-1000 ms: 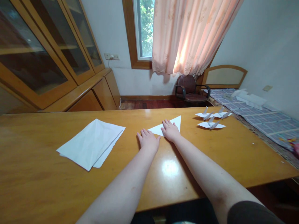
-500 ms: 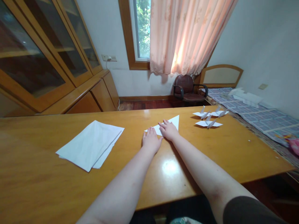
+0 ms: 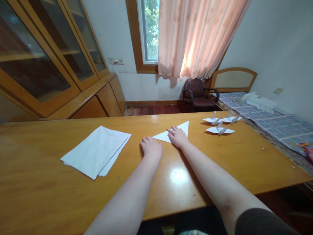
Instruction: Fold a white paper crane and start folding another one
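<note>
A sheet of white paper folded into a triangle (image 3: 162, 136) lies flat on the wooden table (image 3: 195, 169). My right hand (image 3: 178, 137) rests on its middle with the fingers spread, pressing it down and covering part of it. At the triangle's left tip is my left hand (image 3: 152, 147), palm down on the tabletop with its fingers out and nothing in them. Whether its thumb side touches the paper's lower edge I cannot tell.
A stack of white paper sheets (image 3: 97, 153) lies to the left. Three folded paper cranes (image 3: 220, 130) stand at the right, near the far edge. Beyond the table are a brown armchair (image 3: 195, 89), a bed (image 3: 269, 120) and a glass-door cabinet (image 3: 73, 94).
My left hand has slid left off the folded paper, baring its left part. My right hand stays on the paper. The whole view has shifted slightly.
</note>
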`<state>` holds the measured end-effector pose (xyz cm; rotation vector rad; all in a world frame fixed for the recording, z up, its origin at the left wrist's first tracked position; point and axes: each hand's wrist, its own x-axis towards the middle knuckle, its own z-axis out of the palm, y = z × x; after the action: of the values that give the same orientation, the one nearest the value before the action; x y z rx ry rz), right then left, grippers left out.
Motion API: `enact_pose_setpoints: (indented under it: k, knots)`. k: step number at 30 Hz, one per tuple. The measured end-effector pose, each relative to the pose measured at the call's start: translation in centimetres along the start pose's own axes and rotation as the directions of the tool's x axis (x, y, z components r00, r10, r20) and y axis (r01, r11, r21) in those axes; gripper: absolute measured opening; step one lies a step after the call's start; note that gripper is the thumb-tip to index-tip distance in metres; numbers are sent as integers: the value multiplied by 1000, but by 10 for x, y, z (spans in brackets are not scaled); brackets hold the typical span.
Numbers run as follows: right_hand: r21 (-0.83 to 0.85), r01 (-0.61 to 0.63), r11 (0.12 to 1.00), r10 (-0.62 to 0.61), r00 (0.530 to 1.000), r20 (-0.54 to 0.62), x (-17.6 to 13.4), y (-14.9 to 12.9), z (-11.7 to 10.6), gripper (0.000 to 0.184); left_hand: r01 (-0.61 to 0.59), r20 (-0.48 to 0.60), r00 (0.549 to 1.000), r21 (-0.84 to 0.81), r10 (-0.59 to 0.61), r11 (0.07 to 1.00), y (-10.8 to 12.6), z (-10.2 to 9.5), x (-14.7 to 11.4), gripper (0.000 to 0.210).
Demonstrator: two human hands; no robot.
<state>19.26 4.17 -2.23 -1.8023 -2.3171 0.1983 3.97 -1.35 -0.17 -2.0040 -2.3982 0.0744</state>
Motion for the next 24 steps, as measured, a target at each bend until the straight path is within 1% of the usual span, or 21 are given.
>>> enact_pose_setpoints:
  k: [3,5,6,8,9,10,11,13,15,17,19,24]
  knots:
    - [3,-2,1000,2,1000,-1,0,-1,0,45,41,2,999,31,-41,999,0,3,-3,67]
    - [4,2,1000,-2,1000,-8,0,-1,0,46,25,-47,999,5,-25,1000,2,6,-6,71]
    - [5,4,1000,-4,1000,-14,-1,-2,0,46,-10,-82,997,-20,8,1000,3,8,-6,73]
    - [6,9,1000,-9,1000,-26,-1,-2,-1,45,-160,-132,980,-73,149,984,5,12,-4,75]
    - [8,13,1000,-13,1000,-27,-1,-3,-1,45,-262,-129,960,-100,248,960,6,14,-2,74]
    - [11,21,1000,-20,1000,-22,-2,-3,-2,44,-366,-105,929,-124,354,922,7,17,1,74]
    - [16,34,999,-34,999,-10,-3,-3,-3,43,-425,-84,905,-146,417,893,7,20,3,74]
    - [25,82,996,-83,996,31,-5,-2,-5,41,-437,-47,899,-175,436,882,8,25,8,75]
    - [30,142,989,-144,987,75,-7,-2,-6,41,-421,-37,906,-187,422,888,8,27,10,77]
    - [25,166,986,-168,980,110,-7,-2,-7,43,-411,-33,910,-194,412,891,8,27,10,79]
    - [14,134,991,-134,982,131,-7,-2,-7,44,-403,-20,913,-202,408,892,8,25,9,79]
    - [1,-16,1000,16,991,132,-2,1,-7,43,-396,6,914,-199,406,896,8,23,9,78]
